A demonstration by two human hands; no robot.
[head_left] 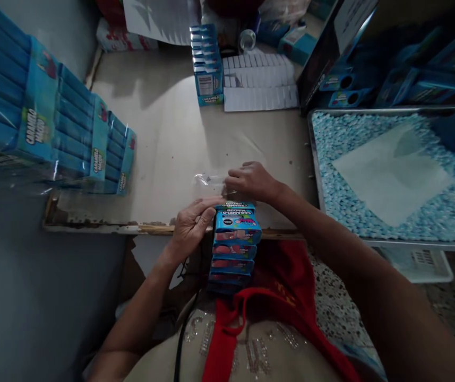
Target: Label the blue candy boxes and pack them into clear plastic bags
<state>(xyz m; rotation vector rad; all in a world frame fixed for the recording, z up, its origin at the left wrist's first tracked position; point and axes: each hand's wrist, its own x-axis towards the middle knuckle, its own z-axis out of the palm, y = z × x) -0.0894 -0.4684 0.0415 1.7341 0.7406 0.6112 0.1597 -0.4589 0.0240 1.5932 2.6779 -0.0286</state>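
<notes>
A row of small blue candy boxes (pixel 235 249) stands between my body and the table's front edge, its far end on the edge. My left hand (pixel 193 225) is at the left side of the far boxes, fingers closed round their upper corner. Just beyond the boxes, my right hand (pixel 251 181) is closed at the right end of a clear plastic film (pixel 208 180). The film lies over the tabletop and reaches left from my right fingers.
Wrapped blue box stacks (pixel 78 127) rise at the left. At the back are another blue box row (pixel 208 69) and white packets (pixel 261 85). A metal tray (pixel 318 180) of blue-white pieces with paper sits right.
</notes>
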